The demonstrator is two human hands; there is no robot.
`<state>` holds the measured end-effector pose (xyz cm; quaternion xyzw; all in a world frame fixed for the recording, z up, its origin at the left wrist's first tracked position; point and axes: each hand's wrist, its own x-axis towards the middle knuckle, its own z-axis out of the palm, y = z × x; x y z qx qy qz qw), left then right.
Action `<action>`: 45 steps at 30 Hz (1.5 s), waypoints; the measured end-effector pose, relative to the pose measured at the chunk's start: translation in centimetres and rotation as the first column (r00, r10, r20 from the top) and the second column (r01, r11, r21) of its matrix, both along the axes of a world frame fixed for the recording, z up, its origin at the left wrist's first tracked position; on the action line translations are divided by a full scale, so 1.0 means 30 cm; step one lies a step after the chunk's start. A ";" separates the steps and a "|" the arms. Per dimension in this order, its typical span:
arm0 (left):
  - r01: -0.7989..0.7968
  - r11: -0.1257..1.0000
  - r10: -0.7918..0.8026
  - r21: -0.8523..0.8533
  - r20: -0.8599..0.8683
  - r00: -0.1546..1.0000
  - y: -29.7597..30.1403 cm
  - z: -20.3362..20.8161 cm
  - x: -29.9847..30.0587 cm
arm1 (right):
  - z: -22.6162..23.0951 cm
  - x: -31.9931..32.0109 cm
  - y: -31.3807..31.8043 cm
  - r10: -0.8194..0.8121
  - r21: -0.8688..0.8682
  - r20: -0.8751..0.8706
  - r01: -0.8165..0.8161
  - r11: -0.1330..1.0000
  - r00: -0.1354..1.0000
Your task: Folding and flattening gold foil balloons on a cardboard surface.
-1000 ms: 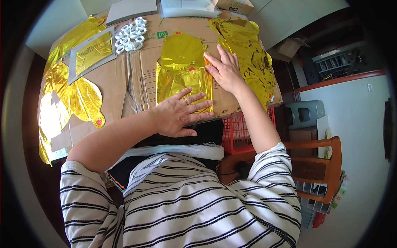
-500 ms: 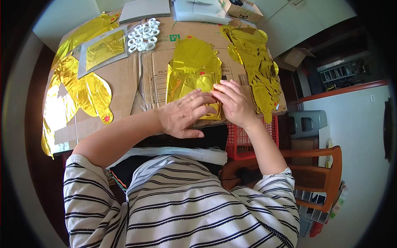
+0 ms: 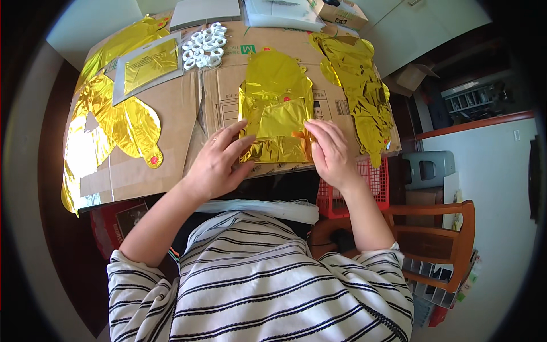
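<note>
A gold foil balloon [image 3: 279, 117], flat and partly folded, lies in front of me on the cardboard, with a fold across its near end. At its left edge is my left hand [image 3: 219, 162], fingers apart and fingertips touching the foil. My right hand [image 3: 333, 154] rests at the right edge, its fingers stretched along the foil and the thumb pointing inward. Neither hand is wrapped round anything. A small red spot shows on the middle of the foil.
More gold foil balloons lie at the left [image 3: 122, 122] and right [image 3: 364, 97]. A packaged gold foil piece [image 3: 151, 65], several white ribbon rolls [image 3: 205, 44], a grey flat box [image 3: 205, 12] and clear plastic sleeves [image 3: 282, 14] are farther back. A red basket [image 3: 373, 185] stands below the table edge.
My left hand has drawn back left from the middle of the foil to its left edge. My right hand has shifted slightly right and down, uncovering the folded near end.
</note>
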<state>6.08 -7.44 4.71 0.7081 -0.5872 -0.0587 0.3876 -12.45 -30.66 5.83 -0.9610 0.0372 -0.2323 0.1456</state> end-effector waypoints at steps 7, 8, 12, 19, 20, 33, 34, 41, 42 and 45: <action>-0.168 0.984 0.078 -0.064 -0.689 0.720 0.008 -0.021 -0.131 | -0.033 -0.075 0.138 -0.277 0.149 -0.071 0.285 0.947 0.958; -0.182 0.982 0.063 -0.059 -0.800 0.597 0.012 -0.003 -0.170 | -0.040 -0.080 0.143 -0.271 0.080 -0.073 0.276 0.958 0.960; -0.218 0.971 -0.040 -0.097 -0.967 0.251 0.055 -0.012 -0.259 | -0.045 -0.086 0.146 -0.244 -0.017 -0.073 0.243 0.970 0.967; -0.030 0.961 0.272 0.275 -0.958 -0.087 0.143 -0.062 -0.345 | -0.022 -0.090 0.122 -0.407 0.192 -0.124 0.425 0.885 0.905; 0.001 0.961 0.276 0.278 -0.953 -0.126 0.131 -0.078 -0.336 | -0.022 -0.077 0.111 -0.411 0.210 -0.139 0.432 0.877 0.901; 0.064 0.947 0.309 0.315 -0.840 -0.446 0.027 -0.089 -0.284 | -0.075 -0.177 0.119 -0.533 0.481 -0.298 0.607 0.633 0.792; 0.083 0.950 0.305 0.300 -0.846 -0.438 0.034 -0.087 -0.284 | -0.084 -0.189 0.120 -0.495 0.548 -0.330 0.590 0.593 0.804; 0.104 0.968 0.251 0.228 -0.878 -0.408 0.035 -0.078 -0.266 | -0.075 -0.206 0.131 -0.154 0.917 -0.394 0.375 -0.137 0.906; 0.101 0.968 0.252 0.231 -0.882 -0.398 0.037 -0.076 -0.263 | -0.066 -0.196 0.127 -0.159 0.915 -0.398 0.377 -0.145 0.904; 0.086 0.967 0.254 0.239 -0.891 -0.375 0.041 -0.070 -0.257 | -0.048 -0.166 0.110 -0.132 0.906 -0.416 0.397 -0.149 0.900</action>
